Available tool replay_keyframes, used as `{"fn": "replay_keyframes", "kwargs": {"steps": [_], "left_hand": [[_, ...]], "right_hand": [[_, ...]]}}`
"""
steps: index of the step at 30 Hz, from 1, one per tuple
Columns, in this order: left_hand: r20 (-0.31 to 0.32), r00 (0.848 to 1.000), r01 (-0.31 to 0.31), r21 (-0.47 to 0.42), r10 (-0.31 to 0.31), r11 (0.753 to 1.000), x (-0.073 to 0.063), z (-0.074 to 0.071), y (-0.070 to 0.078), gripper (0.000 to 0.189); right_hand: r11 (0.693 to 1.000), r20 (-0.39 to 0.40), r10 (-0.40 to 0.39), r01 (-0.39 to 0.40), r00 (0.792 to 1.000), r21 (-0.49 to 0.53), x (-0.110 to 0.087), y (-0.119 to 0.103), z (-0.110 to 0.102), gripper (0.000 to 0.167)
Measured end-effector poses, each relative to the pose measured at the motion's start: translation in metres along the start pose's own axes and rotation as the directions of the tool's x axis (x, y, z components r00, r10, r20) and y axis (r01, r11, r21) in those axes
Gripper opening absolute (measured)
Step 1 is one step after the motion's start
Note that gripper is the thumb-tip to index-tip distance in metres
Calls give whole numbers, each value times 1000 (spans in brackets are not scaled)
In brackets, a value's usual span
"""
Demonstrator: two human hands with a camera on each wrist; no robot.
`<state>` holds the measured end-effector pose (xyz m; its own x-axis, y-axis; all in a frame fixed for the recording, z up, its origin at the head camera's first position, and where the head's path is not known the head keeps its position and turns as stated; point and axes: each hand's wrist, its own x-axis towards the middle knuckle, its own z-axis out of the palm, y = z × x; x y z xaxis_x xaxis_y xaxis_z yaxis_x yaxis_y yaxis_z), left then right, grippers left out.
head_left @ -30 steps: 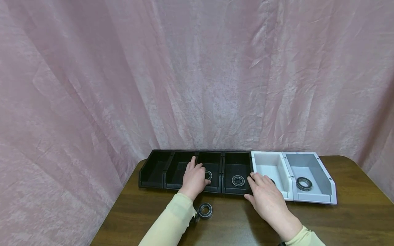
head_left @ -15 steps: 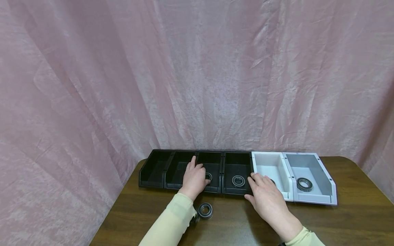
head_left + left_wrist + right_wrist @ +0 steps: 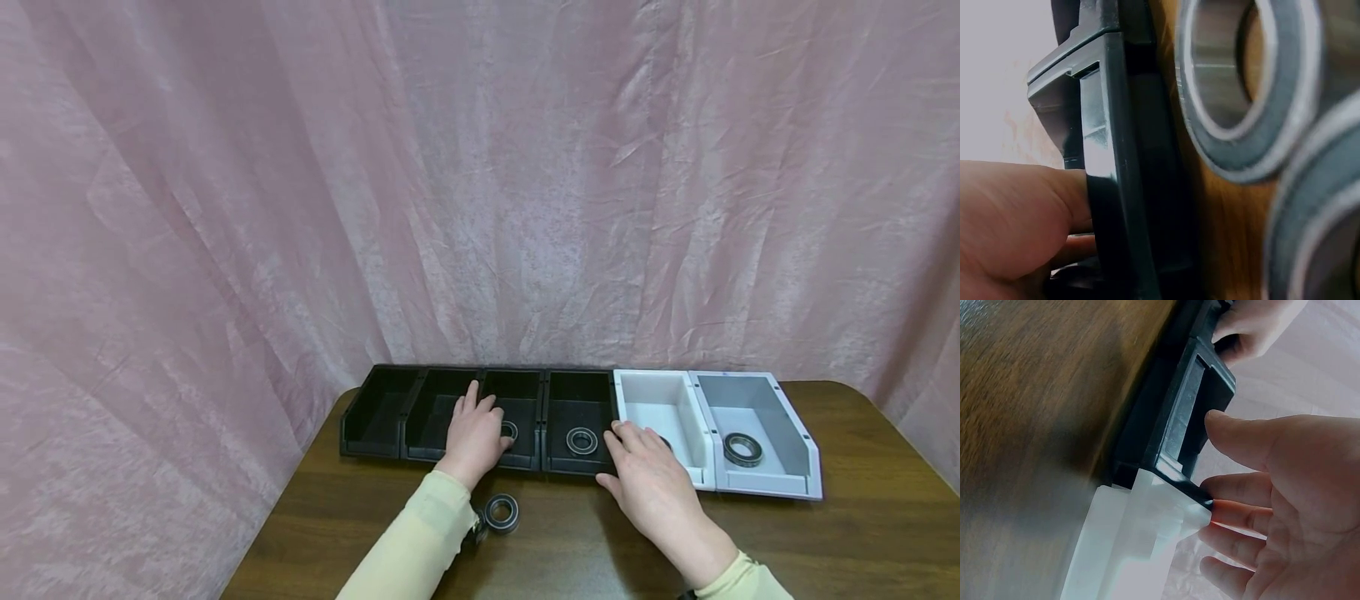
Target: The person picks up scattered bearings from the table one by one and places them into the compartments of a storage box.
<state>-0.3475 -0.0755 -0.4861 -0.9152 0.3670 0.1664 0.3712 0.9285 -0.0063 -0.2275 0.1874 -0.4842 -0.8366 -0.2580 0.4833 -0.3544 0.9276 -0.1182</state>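
Note:
My left hand (image 3: 474,437) lies over the divider between two black bins, its fingers stretched forward. Its thumb overlaps a ball bearing (image 3: 510,428) in the third black bin (image 3: 517,387). In the left wrist view the thumb (image 3: 1054,194) passes behind the bin's front lip (image 3: 1110,144). My right hand (image 3: 645,475) has loosely bent fingers touching the wall where the last black bin (image 3: 579,392) meets the white bin (image 3: 648,387). A bearing (image 3: 582,441) lies in that black bin. Another bearing (image 3: 666,442) in the white bin is mostly hidden by the right hand.
On the wooden table (image 3: 570,550), a bearing (image 3: 502,513) stands near the left sleeve (image 3: 420,533), with a second bearing (image 3: 1300,206) close beside it. The grey bin (image 3: 780,417) at the right holds a bearing (image 3: 742,450). A pink curtain (image 3: 480,183) hangs behind.

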Motion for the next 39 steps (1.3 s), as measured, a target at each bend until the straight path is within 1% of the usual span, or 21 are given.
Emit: {"fn": "replay_keyframes", "kwargs": {"steps": [3,6,10,15,20,31,34,39], "left_hand": [[-13,1000,-10,-11,10,1000,-4,1,-2,50],[-39,999,-27,-33,25,999,-10,0,-3,52],[-81,995,-54,-51,50,997,-18,-7,-3,56],[-108,991,-78,-37,74,996,-28,-13,-3,63],[-125,986,-110,-30,106,993,-38,-19,0,67],[-131,977,-171,-14,168,985,-67,-28,7,65],[-116,978,-178,-17,175,984,-74,-29,8,66],[-70,981,-180,-11,179,984,-86,-28,10,68]], "right_hand": [[1000,4,-1,1,1000,-2,0,0,0,61],[1000,9,2,-2,1000,-3,1,0,-1,60],[1000,15,15,-15,1000,-3,2,0,-4,60],[1000,17,20,-20,1000,-4,1,1,-5,59],[1000,1,16,-16,1000,-6,0,2,-3,60],[1000,1,6,-6,1000,1,1,0,-3,59],[1000,5,6,-6,1000,2,1,0,-3,59],[1000,11,7,-7,1000,3,1,-1,-3,59]]}}
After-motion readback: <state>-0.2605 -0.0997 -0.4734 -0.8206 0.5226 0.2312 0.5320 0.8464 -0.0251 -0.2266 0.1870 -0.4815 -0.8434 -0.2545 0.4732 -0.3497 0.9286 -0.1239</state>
